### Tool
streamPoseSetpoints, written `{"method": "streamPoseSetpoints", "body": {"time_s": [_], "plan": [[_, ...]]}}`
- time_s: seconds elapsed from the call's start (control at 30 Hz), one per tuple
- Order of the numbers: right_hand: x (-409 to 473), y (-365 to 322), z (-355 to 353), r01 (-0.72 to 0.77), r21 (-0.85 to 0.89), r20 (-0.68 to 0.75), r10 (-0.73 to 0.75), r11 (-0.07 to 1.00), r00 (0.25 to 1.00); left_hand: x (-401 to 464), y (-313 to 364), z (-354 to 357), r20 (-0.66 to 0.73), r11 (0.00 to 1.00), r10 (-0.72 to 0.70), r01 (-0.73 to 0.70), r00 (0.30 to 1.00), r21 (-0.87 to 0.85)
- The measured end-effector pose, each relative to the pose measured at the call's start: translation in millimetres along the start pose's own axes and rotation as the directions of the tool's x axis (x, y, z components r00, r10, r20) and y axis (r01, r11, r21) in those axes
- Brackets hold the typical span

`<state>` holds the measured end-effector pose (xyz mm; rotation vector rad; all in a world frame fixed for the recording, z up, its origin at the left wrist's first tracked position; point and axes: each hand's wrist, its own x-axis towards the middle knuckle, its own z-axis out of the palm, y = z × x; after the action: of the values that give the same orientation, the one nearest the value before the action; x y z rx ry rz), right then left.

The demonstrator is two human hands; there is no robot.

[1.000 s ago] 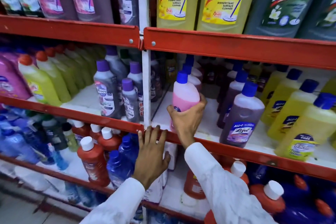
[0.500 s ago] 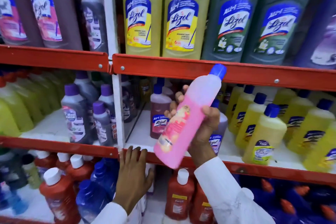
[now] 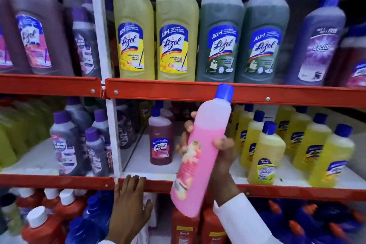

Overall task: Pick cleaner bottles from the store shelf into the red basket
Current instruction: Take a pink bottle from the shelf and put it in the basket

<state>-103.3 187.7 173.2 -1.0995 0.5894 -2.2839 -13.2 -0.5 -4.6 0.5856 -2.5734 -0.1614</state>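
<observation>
The right hand (image 3: 221,152) grips the pink bottle (image 3: 200,156) before the red shelf rail (image 3: 178,183); the left hand (image 3: 128,202) rests open there. The basket is unseen, so lower the bottle slowly.

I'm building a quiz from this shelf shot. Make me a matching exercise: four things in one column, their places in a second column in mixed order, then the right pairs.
Things
1. pink plastic cleaner bottle with a blue cap
2. left hand
3. two yellow Lizol bottles
4. small maroon Lizol bottle

Places
A. standing alone on the white middle shelf
B. resting on the red shelf rail
C. side by side on the top shelf
D. held tilted in the right hand, in front of the shelves

Pairs: 1-D, 2-B, 3-C, 4-A
</observation>
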Motion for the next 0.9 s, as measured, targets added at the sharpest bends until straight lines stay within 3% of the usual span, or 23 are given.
{"method": "streamPoseSetpoints", "body": {"time_s": [0.1, 0.2, 0.33, 0.43, 0.57, 0.63, 0.7, 0.9], "plan": [[-7, -5, 1, 0.071, -0.438, -0.269, -0.206, 0.896, 0.941, 0, 1, 0, -0.012, 1.000, 0.001, 0.000, 1.000, 0.018], [-19, -11, -1, 0.097, -0.663, -0.244, -0.336, 0.742, 0.910, -1, 6, -3, -0.017, 1.000, -0.007, 0.008, 1.000, 0.005], [-40, -24, -6, 0.049, -0.736, -0.229, -0.317, 0.676, 0.920, -4, 13, -11, 0.035, 0.995, -0.061, 0.063, 0.998, -0.072], [-61, -31, -21, -0.043, -0.791, -0.275, -0.292, 0.611, 0.916, -10, 36, -30, 0.110, 0.942, -0.103, 0.133, 0.989, -0.308], [-96, -39, -46, -0.154, -0.796, -0.365, -0.262, 0.585, 0.893, -23, 92, -54, 0.193, 0.784, 0.167, -0.012, 0.967, -0.621], [-117, -41, -59, -0.207, -0.796, -0.409, -0.254, 0.569, 0.876, -33, 124, -48, 0.327, 0.643, 0.273, 0.081, 0.904, -0.762], [-138, -39, -74, -0.257, -0.795, -0.438, -0.226, 0.549, 0.870, -45, 150, -34, 0.386, 0.550, 0.289, 0.178, 0.876, -0.816], [-215, -28, -133, -0.439, -0.758, -0.531, -0.066, 0.481, 0.845, -88, 206, 30, 0.394, 0.502, 0.185, 0.257, 0.900, -0.825]]}}
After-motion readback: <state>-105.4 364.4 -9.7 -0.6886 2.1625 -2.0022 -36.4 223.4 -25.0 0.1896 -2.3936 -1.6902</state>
